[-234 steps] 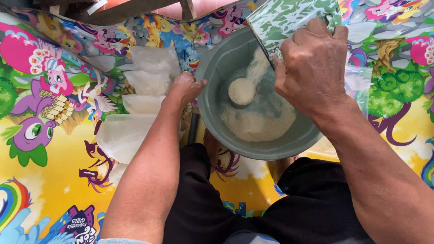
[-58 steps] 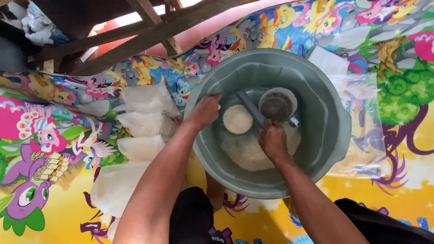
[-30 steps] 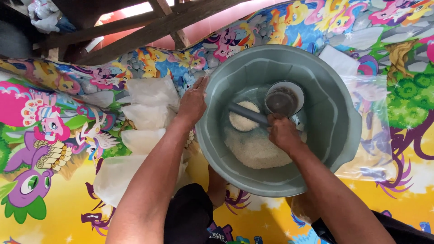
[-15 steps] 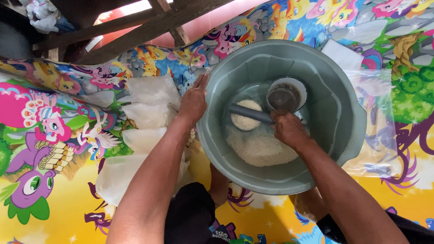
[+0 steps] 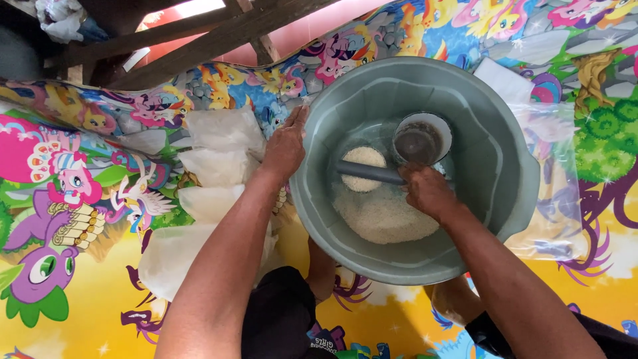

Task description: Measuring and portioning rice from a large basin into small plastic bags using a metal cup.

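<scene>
Right now the right hand (image 5: pixel 428 191) has its fingers closed round a grey handle (image 5: pixel 369 172) of a scoop inside the grey basin (image 5: pixel 505 126); the scoop's cup (image 5: pixel 362 167) sits brim-full of white rice, level w/ the handle lying across the basin floor. Left hand (image 5: pixel 286 147) grips the basin's near-left rim, fingers hooked over the edge, thumb side out, steadying it.

To do this well, I'd judge: keep the cup level so grains don't spill, hold the rim firm so the basin doesn't slide on the mat, & lift straight up before swinging out.

Rice (image 5: pixel 385 216) itself: a low pale heap, dry-looking, fine-grained, spread over the basin's bottom just beside the right hand. A round metal bowl (image 5: pixel 422 139) w/ white rim stands in the basin too, touching or nearly touching the handle's far end; it looks dark inside, contents unclear.

Outside, just left of the basin, several clear bags (image 5: pixel 216 166) lie stacked on the cartoon-print floor mat (image 5: pixel 80 292); another clear plastic sheet (image 5: pixel 555 173) lies at the right. Wooden beams (image 5: pixel 199 40) cross above.
</scene>
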